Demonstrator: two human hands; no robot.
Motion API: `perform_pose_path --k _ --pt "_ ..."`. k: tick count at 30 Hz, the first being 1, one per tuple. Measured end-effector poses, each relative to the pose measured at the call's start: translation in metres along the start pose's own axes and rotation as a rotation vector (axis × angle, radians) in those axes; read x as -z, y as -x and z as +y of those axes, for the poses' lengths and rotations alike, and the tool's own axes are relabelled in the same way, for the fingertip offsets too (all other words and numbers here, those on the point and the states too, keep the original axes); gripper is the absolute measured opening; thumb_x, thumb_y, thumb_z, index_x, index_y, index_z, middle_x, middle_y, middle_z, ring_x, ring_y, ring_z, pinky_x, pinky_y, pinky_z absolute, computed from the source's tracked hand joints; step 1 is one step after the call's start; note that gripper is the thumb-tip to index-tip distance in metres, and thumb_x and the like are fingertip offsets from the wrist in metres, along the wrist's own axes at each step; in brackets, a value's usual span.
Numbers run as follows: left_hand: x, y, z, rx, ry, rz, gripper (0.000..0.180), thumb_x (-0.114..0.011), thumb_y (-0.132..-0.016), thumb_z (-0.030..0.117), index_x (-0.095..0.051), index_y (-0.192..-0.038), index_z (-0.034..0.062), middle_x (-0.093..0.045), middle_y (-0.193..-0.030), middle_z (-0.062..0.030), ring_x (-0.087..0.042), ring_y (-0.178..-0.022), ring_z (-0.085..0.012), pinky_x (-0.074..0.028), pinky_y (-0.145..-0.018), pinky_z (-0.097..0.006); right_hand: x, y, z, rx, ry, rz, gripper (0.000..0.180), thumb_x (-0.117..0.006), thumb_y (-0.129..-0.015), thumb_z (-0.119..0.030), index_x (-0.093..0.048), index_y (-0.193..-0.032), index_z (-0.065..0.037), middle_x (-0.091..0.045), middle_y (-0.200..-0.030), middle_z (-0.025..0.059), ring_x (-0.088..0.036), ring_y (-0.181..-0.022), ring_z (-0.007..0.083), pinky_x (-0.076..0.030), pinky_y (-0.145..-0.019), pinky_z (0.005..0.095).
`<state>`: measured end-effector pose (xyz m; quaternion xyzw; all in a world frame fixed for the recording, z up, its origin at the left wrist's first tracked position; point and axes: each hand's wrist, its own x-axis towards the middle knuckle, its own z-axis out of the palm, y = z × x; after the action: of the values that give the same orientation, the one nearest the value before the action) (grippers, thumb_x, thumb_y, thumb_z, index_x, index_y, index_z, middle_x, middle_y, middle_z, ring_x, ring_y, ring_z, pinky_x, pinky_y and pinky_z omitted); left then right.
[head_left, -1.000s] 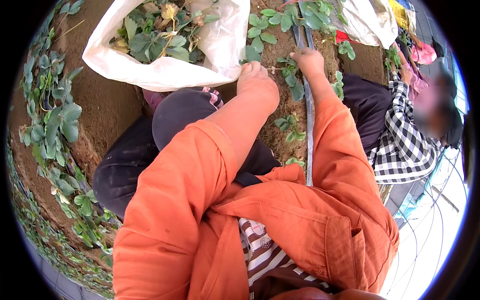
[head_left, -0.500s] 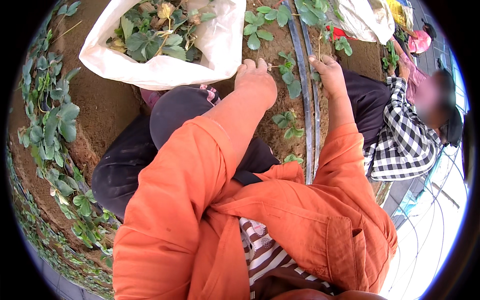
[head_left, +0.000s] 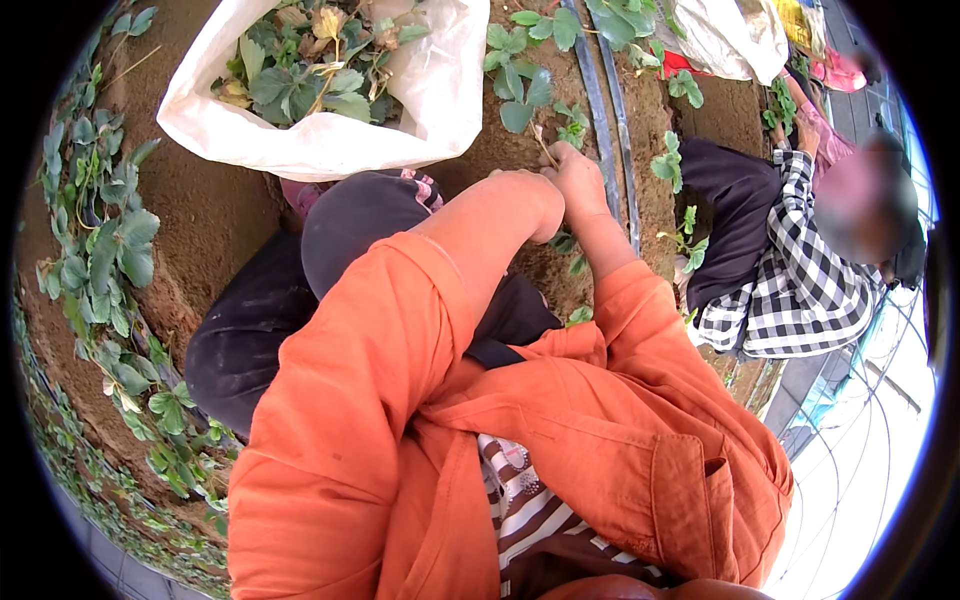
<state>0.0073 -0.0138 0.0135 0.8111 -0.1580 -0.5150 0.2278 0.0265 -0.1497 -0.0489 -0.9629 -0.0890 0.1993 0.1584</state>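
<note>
My right hand point(head_left: 578, 183) is closed, pinching a thin brownish plant stem point(head_left: 544, 147) that sticks up past its fingertips. Right beside it, my left hand point(head_left: 525, 198) is curled, its fingertips turned away so that anything in them is hidden. Both hands are close together above the soil. Just beyond them grow green strawberry plants point(head_left: 516, 90) with broad toothed leaves. A white sack point(head_left: 320, 140) stands open at the upper left, holding picked green and dried leaves point(head_left: 300, 85).
Two dark drip lines point(head_left: 606, 130) run along the bed, right of my hands. Another person in a checked shirt point(head_left: 810, 300) sits at the right, near a second white bag point(head_left: 730, 35). A row of strawberry plants point(head_left: 125, 245) lines the left side.
My right hand has come left across the drip lines to meet my left hand. The left hand has drawn back slightly and curled. Leaves near the hands have shifted.
</note>
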Motion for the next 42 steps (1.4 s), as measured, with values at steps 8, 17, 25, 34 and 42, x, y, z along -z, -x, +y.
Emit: perform_pose_path --k 8,17,25,34,42 --pt "-0.010 -0.016 -0.009 -0.169 -0.093 -0.107 0.037 -0.068 -0.074 0.029 -0.069 -0.102 0.0047 -0.067 -0.105 -0.0136 -0.063 -0.096 -0.0295 -0.049 -0.084 -0.040 0.053 0.021 -0.001 0.105 -0.271 0.009 0.052 -0.060 -0.076 0.001 -0.047 -0.126 -0.004 -0.061 -0.071 0.0037 -0.056 -0.061 0.0102 -0.045 -0.061 0.0231" --pt "-0.009 -0.011 -0.010 -0.191 -0.137 -0.094 0.035 -0.065 -0.075 0.026 -0.069 -0.101 0.0023 -0.066 -0.105 -0.0161 -0.063 -0.097 -0.0295 -0.049 -0.083 -0.040 0.034 -0.022 0.054 -0.442 -0.522 -0.151 0.021 -0.067 -0.083 -0.022 -0.061 -0.076 -0.004 -0.054 -0.063 0.0007 -0.046 -0.048 0.0096 -0.034 -0.043 0.0229" --pt "-0.010 0.000 -0.012 -0.197 -0.119 -0.045 0.034 -0.063 -0.075 0.024 -0.069 -0.099 0.0020 -0.066 -0.102 -0.0158 -0.063 -0.094 -0.0302 -0.050 -0.081 -0.040 0.034 -0.035 0.049 -0.179 0.265 -0.140 0.037 -0.068 -0.074 -0.037 -0.068 -0.091 -0.004 -0.066 -0.091 0.0203 -0.063 -0.088 0.0360 -0.049 -0.078 0.0424" --pt "-0.011 0.001 -0.004 -0.193 -0.121 -0.028 0.030 -0.060 -0.071 0.016 -0.070 -0.094 0.0007 -0.067 -0.098 -0.0184 -0.064 -0.090 -0.0315 -0.050 -0.079 -0.041 0.112 -0.070 0.088 -0.056 0.012 -0.037 0.032 -0.067 -0.072 -0.028 -0.068 -0.092 -0.003 -0.066 -0.081 0.0183 -0.063 -0.077 0.0279 -0.048 -0.074 0.0367" --pt "-0.015 -0.002 -0.001 -0.207 -0.115 -0.024 0.030 -0.059 -0.069 0.014 -0.070 -0.092 0.0000 -0.067 -0.096 -0.0189 -0.064 -0.089 -0.0324 -0.050 -0.079 -0.041 0.085 -0.102 0.023 0.040 0.301 -0.341 0.046 -0.076 -0.069 -0.038 -0.065 -0.084 0.004 -0.063 -0.073 0.0124 -0.058 -0.069 0.0225 -0.046 -0.067 0.0354"
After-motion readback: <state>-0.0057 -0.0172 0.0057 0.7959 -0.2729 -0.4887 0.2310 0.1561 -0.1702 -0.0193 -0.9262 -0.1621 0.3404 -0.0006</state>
